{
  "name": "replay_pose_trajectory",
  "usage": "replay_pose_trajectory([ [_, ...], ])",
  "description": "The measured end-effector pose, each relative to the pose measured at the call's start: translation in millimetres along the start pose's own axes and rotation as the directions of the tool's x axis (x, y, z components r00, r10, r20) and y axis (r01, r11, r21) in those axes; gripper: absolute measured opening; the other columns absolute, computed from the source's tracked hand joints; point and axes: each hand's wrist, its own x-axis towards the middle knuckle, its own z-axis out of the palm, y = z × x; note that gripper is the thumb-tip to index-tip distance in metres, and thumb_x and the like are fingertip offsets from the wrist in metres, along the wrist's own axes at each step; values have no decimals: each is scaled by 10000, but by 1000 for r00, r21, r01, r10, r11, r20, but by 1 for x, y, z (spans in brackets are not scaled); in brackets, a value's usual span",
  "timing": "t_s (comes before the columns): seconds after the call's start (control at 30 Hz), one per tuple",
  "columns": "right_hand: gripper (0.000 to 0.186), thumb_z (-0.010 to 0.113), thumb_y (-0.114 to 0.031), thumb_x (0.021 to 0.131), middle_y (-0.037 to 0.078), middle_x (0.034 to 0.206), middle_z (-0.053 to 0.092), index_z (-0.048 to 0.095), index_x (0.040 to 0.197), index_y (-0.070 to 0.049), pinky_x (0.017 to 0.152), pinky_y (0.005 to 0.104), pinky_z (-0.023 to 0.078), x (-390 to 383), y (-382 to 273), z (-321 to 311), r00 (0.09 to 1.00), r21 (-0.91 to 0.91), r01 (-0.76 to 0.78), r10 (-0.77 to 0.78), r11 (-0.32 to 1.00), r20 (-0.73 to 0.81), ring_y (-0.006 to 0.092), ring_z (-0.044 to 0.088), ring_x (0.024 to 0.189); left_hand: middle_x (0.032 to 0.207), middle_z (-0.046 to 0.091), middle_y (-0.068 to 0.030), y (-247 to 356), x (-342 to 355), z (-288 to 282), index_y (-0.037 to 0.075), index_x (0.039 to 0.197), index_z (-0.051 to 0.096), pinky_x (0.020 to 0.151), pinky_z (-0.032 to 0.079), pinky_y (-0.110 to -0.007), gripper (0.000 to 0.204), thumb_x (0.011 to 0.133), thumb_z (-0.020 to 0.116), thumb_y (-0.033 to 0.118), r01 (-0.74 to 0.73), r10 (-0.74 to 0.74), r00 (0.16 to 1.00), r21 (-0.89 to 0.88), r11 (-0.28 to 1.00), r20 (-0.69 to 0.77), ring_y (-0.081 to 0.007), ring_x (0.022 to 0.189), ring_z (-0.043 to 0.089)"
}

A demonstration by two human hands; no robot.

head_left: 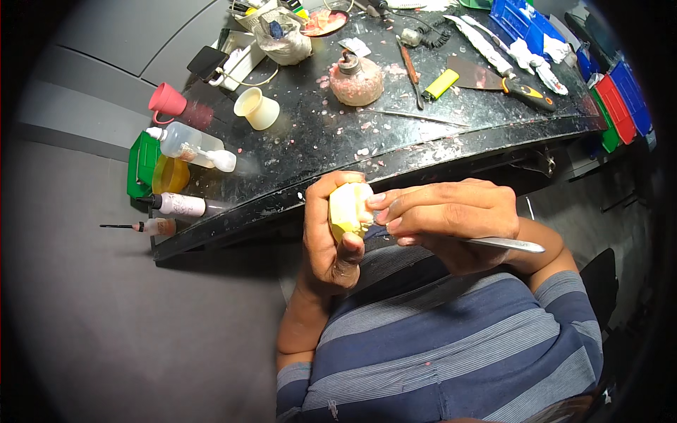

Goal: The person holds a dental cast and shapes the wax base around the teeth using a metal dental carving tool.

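My left hand (323,243) is wrapped around a yellow dental model (342,210), held up in front of the bench edge. Small pale teeth show along the model's right side. My right hand (458,215) is closed around a slim metal hand tool (509,244), whose flat, rounded end sticks out to the right below the palm. The right fingertips touch the tooth side of the model. Those fingers hide the tool's other end.
On the dark, spattered bench (296,148) stand a wax-covered burner (356,81), a cream cup (257,108) and a pink cup (168,100). Nearby lie a yellow lighter (441,84), a wax knife (410,74), a scraper (493,82), a thin metal instrument (423,117) and several bottles (187,144).
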Motion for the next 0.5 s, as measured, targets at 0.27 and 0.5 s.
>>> replay_pose_trajectory([
  [0.27, 235, 786, 68, 815, 155, 1035, 753, 701, 1026, 7, 878, 409, 641, -3, 0, -2, 1000, -35, -15, 16, 999, 20, 344, 743, 1071, 1174, 563, -149, -1, -1, -1, -39, 1353, 433, 973, 447, -349, 945, 920, 476, 800, 21, -21, 1000, 6, 1000, 2, -197, 1072, 548],
  [0.5, 247, 795, 52, 814, 146, 1039, 758, 701, 1032, -14, 833, 385, 645, -2, -2, -2, 1000, -60, -11, 11, 998, 13, 327, 749, 1064, 1229, 563, -150, -3, -2, -1, -41, 1361, 442, 977, 454, -341, 917, 925, 526, 761, 19, -18, 1000, -67, 998, 7, -192, 1087, 555],
])
